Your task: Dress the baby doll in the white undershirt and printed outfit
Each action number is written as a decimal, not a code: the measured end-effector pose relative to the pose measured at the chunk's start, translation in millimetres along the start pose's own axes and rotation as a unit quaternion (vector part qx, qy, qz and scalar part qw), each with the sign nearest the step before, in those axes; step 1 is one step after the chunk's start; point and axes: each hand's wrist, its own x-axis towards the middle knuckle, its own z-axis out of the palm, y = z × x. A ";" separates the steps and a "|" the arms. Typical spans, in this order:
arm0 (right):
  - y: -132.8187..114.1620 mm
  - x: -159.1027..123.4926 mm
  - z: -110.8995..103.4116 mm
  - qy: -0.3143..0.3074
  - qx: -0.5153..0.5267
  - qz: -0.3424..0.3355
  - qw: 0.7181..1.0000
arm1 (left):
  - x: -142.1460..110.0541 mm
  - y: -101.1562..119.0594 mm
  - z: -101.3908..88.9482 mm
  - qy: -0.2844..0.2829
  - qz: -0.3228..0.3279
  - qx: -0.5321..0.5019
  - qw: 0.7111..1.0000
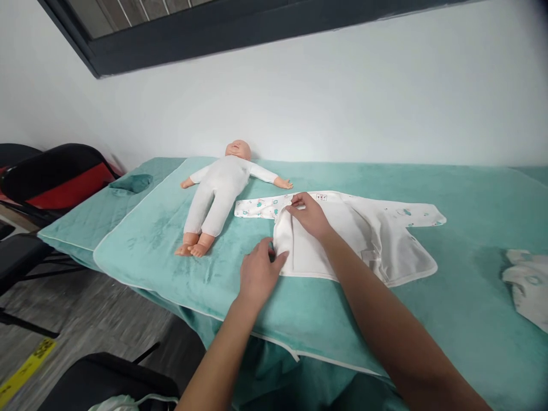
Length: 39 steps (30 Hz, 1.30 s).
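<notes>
A white baby jacket point(377, 240) with small green prints lies spread open on a teal blanket point(171, 257), its sleeves stretched left and right. My left hand point(259, 274) pinches the lower left edge of the jacket's front flap. My right hand point(309, 215) grips the same flap higher up, near the collar. A baby doll point(216, 194) in a white bodysuit lies on its back to the left of the jacket, arms out, apart from both hands.
Another white printed garment point(528, 285) lies at the right edge of the table. A small teal cloth point(132, 184) sits at the far left corner. Black and red chairs point(55, 177) stand left of the table; a dark seat point(107, 379) is below.
</notes>
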 end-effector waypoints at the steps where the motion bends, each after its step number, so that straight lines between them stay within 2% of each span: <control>1: -0.8 -0.6 -0.3 -0.001 0.000 -0.002 1.000 | -0.7 1.8 1.2 -0.013 0.000 0.003 1.000; 4: -0.4 -1.4 -0.7 -0.018 0.006 -0.031 0.999 | -1.8 4.4 -0.2 -0.013 0.000 -0.045 0.999; 9: 7.7 1.5 1.1 -0.052 -0.005 -0.071 0.996 | -3.7 4.4 -14.6 0.076 -0.016 -0.159 0.984; 15: 15.8 2.7 2.1 -0.094 -0.106 -0.115 0.983 | -5.0 -0.1 -24.3 0.126 -0.036 -0.189 0.973; 20: 16.3 -0.6 2.0 -0.110 -0.190 -0.135 0.966 | -1.9 -14.6 -30.3 0.200 -0.038 -0.162 0.966; 25: 13.8 -2.6 4.5 -0.115 -0.251 -0.142 0.950 | -2.9 -21.5 -22.3 0.268 0.059 -0.035 0.961; 28: 11.0 -4.3 5.2 -0.118 -0.289 -0.135 0.940 | -3.3 -19.6 -10.2 0.258 0.151 0.025 0.954; 31: 7.2 -6.2 5.2 -0.110 -0.317 -0.125 0.934 | -4.2 -18.5 1.2 0.200 0.207 0.087 0.954; 33: 4.6 -7.0 5.4 -0.111 -0.341 -0.115 0.926 | -6.9 -18.9 6.4 0.171 0.206 0.137 0.954; 37: 1.1 -7.2 7.4 -0.131 -0.394 -0.080 0.906 | -16.6 -18.0 10.0 0.151 0.182 0.206 0.949; 39: 0.6 -7.0 8.7 -0.143 -0.411 -0.068 0.898 | -20.8 -15.9 9.8 0.136 0.202 0.217 0.945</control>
